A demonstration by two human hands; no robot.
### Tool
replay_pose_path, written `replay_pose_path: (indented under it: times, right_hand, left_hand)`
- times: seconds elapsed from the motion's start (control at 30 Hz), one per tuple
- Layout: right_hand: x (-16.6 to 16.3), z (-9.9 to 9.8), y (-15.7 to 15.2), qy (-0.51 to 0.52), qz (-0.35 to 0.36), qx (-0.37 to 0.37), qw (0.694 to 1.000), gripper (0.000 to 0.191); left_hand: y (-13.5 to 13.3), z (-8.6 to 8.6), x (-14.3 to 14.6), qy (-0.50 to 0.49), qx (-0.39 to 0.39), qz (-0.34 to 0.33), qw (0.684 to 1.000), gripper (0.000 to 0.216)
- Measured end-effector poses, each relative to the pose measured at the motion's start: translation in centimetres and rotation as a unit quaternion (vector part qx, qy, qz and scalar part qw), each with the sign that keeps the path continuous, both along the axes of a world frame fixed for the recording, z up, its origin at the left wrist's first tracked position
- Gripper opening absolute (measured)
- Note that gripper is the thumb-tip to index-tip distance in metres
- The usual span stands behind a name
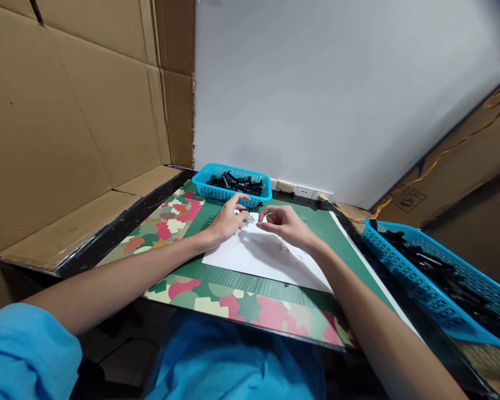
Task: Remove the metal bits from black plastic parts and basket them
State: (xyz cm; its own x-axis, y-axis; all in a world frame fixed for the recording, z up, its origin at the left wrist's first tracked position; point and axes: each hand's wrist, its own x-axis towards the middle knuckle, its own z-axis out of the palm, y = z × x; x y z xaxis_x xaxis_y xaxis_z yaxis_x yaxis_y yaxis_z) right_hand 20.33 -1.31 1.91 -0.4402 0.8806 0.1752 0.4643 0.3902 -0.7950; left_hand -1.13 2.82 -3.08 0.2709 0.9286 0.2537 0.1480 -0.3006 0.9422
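My left hand (227, 223) is above the far left part of a white paper sheet (241, 256), its thumb and fingers curled about a slim black plastic part (255, 206). Just under those fingers lies a small heap of tiny silvery metal pieces (248, 221). Across from it, my right hand (286, 223) has thumb and index finger brought together in a pinch; whatever is between the tips is too small to make out. More tiny pieces (282, 245) are scattered on the paper below my right hand.
A blue basket (233, 194) of black parts stands against the wall behind my hands. Another blue basket (416, 283) with black parts is at the right. Cardboard (79, 111) walls the left side. Power sockets (304, 191) and a yellow cable (425, 172) are at the back right.
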Motion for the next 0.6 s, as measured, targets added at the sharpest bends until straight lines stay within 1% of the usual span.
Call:
replay_pose_path:
  times: [0.13, 0.17, 0.23, 0.3, 0.33, 0.47, 0.6]
  right_hand:
    - [0.2, 0.6, 0.0, 0.061, -0.066, 0.017, 0.996, 0.034]
    - [0.2, 0.6, 0.1, 0.074, -0.079, 0.019, 0.994, 0.034]
    - [0.4, 0.7, 0.1, 0.097, -0.096, 0.016, 0.990, 0.034]
    - [0.6, 0.6, 0.2, 0.113, -0.103, 0.007, 0.988, 0.033]
    - [0.7, 0.5, 0.2, 0.118, -0.105, 0.003, 0.987, 0.033]
    - [0.6, 0.4, 0.3, 0.128, -0.106, -0.003, 0.986, 0.030]
    - [0.1, 0.4, 0.2, 0.114, -0.089, -0.010, 0.989, 0.033]
  left_hand:
    - [-0.4, 0.3, 0.1, -0.028, 0.011, -0.006, 1.000, 0.049]
    - [-0.5, 0.4, 0.0, -0.031, 0.021, -0.013, 0.999, 0.049]
    - [-0.8, 0.7, 0.0, -0.024, 0.047, -0.037, 0.998, 0.040]
    - [-1.1, 1.0, -0.1, -0.007, 0.071, -0.059, 0.996, 0.029]
    - [-1.3, 1.1, -0.1, 0.001, 0.080, -0.069, 0.994, 0.027]
    - [-1.9, 1.4, -0.1, 0.022, 0.116, -0.083, 0.990, 0.034]
    - [-2.4, 1.9, -0.2, 0.063, 0.145, -0.086, 0.984, 0.033]
